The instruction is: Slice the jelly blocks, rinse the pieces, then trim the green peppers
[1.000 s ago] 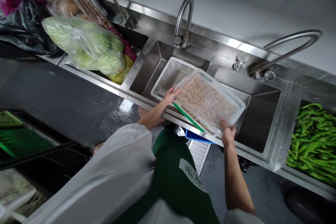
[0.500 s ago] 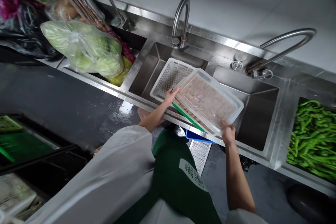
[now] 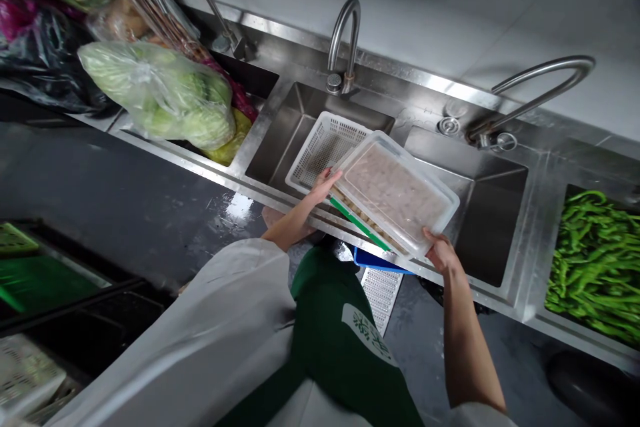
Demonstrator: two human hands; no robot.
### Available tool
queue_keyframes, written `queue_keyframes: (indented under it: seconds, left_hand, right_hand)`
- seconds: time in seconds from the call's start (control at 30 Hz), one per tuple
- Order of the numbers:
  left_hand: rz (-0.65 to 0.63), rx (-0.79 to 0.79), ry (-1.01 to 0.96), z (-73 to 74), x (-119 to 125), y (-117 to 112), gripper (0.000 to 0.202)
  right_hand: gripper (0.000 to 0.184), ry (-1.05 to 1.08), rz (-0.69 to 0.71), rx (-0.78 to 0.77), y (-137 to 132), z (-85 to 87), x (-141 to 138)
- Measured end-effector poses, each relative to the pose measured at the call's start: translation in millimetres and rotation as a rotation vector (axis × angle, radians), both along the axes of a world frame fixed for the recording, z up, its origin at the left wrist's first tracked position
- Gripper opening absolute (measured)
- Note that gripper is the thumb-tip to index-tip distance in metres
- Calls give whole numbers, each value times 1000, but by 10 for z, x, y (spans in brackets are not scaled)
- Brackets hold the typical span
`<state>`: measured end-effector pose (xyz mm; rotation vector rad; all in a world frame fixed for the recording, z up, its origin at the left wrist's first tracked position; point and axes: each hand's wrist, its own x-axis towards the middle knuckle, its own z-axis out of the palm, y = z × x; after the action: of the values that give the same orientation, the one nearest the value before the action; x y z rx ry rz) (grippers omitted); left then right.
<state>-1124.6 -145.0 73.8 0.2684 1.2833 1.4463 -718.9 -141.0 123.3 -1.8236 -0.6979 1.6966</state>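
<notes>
A translucent rectangular plastic lid (image 3: 395, 180) lies tilted across the rim between two sink basins, with pale brownish pieces blurred beneath it. Along its near edge, light brown pieces and a green strip (image 3: 359, 221) show. My left hand (image 3: 323, 187) grips the lid's left corner, thumb on top. At the near right corner, my right hand (image 3: 440, 250) has its thumb over the edge and its other fingers partly hidden below. A white perforated basket (image 3: 327, 147) sits in the middle basin, its right part covered by the lid. What the hands support under the lid is hidden.
Three curved faucets, including the middle one (image 3: 345, 40), rise behind the steel sinks. Bagged cabbages (image 3: 160, 93) fill the left basin. Green peppers (image 3: 595, 267) lie at the right. Below the counter are a blue container (image 3: 380, 260) and dark floor; green crates (image 3: 45, 277) stand at left.
My right hand and forearm have shifted slightly right and turned at the lid's corner. The lid's right end has moved a little left. My left hand keeps nearly the same place.
</notes>
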Motion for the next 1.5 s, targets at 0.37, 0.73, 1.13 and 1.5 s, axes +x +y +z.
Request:
queue_keyframes:
  seconds: [0.37, 0.73, 1.13, 1.5]
  left_hand:
    - [-179, 27, -168, -37, -158, -98, 62]
    - [-157, 11, -128, -109, -133, -86, 72]
    - [-213, 48, -133, -222, -197, -91, 74]
    - [-199, 33, -149, -188, -206, -103, 75]
  right_hand:
    - [48, -9, 62, -24, 8, 102, 167]
    - [56, -64, 77, 1, -104, 182, 119]
    - [48, -98, 121, 23, -146, 337, 16]
    - [55, -130, 124, 50, -170, 309, -10]
